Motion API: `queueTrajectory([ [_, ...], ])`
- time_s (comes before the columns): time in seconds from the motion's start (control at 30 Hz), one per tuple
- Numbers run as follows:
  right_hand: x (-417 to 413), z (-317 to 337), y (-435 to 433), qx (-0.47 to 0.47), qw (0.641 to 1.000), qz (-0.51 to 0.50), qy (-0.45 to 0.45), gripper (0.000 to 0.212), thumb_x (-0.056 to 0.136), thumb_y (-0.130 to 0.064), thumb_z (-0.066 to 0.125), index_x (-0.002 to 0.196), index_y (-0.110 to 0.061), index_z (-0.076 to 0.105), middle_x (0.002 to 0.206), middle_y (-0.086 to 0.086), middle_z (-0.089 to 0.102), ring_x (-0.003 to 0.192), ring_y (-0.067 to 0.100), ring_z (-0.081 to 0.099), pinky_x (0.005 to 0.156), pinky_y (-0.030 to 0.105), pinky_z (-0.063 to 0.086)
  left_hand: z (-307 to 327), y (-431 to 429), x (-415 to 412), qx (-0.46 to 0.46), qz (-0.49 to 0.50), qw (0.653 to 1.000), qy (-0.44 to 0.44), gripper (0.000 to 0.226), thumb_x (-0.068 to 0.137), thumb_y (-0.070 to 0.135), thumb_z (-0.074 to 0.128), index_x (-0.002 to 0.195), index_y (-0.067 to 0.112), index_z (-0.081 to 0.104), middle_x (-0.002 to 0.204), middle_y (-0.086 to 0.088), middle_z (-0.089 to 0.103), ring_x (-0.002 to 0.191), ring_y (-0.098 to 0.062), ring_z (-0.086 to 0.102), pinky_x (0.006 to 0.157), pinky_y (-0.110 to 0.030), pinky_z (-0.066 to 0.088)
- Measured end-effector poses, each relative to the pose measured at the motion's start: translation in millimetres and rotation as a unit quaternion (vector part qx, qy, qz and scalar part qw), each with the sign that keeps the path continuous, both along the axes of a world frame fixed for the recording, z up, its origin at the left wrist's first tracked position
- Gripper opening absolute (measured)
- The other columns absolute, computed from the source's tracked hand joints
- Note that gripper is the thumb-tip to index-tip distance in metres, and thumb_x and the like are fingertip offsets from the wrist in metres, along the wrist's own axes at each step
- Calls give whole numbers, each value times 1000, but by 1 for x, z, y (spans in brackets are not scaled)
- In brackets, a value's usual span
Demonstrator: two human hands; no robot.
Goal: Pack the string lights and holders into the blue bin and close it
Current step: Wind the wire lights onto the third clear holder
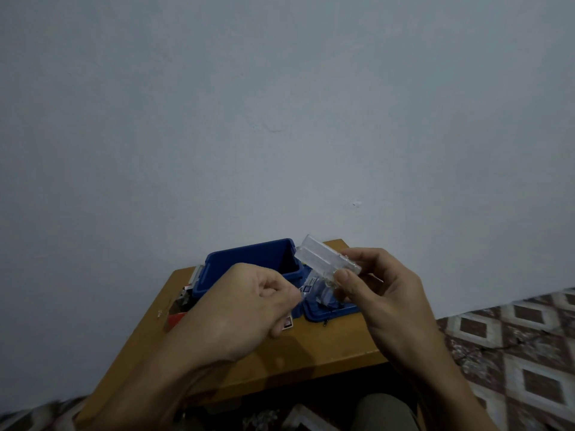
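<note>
Blue bin [214, 283], one; clear holder [323, 256], one.

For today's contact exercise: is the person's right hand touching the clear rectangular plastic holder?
Touching. The head view shows the right hand pinching the clear rectangular plastic holder, thumb on its near end, fingers behind it.

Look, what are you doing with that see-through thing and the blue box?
A person holds a clear holder in the right hand, above a wooden table. The left hand is curled beside it; whether it pinches anything is too blurred to tell. The blue bin stands open, its lid lying beside it, so packing is not finished.
</note>
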State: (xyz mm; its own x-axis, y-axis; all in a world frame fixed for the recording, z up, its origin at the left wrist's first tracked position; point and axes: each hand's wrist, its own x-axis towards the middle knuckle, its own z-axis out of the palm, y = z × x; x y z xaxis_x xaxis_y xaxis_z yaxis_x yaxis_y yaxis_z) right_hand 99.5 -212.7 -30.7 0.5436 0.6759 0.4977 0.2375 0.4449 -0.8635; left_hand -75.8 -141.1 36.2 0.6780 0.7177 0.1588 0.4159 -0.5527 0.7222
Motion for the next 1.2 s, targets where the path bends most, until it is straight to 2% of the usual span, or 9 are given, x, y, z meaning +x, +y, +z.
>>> queueTrajectory([
  [0.3,-3,-5,1,-54,994,-27,-94,16,92,-25,68,105,-34,63,91,-8,70,82,9,68,70,35,61,40,-10,-5,139,-102,977,127,20,99,43,50,89,32,64,75,-2,68,60,-14,58,60,-38,49],
  [0.4,-3,-3,-1,-71,991,15,-109,16,93,-27,68,106,-34,63,94,-6,71,86,16,69,73,44,61,58,-3,0,270,-107,947,137,18,96,45,52,89,36,65,75,10,64,62,-6,56,53,-23,40],
  [0.57,-4,1,-7,-69,988,102,-96,18,91,-26,70,108,-27,66,98,-2,72,85,17,70,73,38,59,74,19,21,270,-159,943,109,13,98,32,58,91,28,70,83,14,68,70,2,58,64,-17,40],
  [0.7,1,6,-15,-50,981,185,-43,29,85,-26,72,109,-12,66,96,4,73,78,17,70,72,28,56,72,38,32,162,-190,965,81,13,95,26,65,93,18,75,90,0,74,80,-13,67,76,-26,50],
  [0.8,5,7,-18,-20,977,213,-19,32,83,-27,76,108,-9,68,97,12,72,77,24,69,71,30,56,54,55,34,12,-189,981,48,15,88,28,71,89,14,76,95,-18,70,82,-36,57,76,-44,42],
  [0.97,9,3,-13,13,980,192,49,28,77,-31,78,102,-17,73,100,13,72,82,29,70,73,36,57,8,55,31,-185,-190,963,-54,25,92,10,60,80,26,75,64,-6,45,48,-15,32,44,-22,23],
  [1.07,8,0,-7,28,985,154,69,35,74,-40,82,101,-20,74,100,11,73,81,29,71,73,36,56,-14,41,26,-265,-182,938,-132,19,90,22,63,80,32,76,57,2,34,46,-9,19,46,-27,10],
  [1.13,4,-1,-4,40,987,133,76,27,78,-34,79,101,-20,74,99,12,73,81,28,71,73,35,57,-26,34,26,-297,-168,921,-190,13,87,23,68,99,23,74,57,1,35,45,-9,19,46,-27,10],
  [1.2,0,-1,-1,50,990,107,77,23,81,-30,79,101,-20,74,100,12,72,84,29,71,73,34,58,-34,28,25,-317,-158,902,-246,32,84,19,65,114,10,60,57,1,37,42,-8,22,43,-25,12],
])
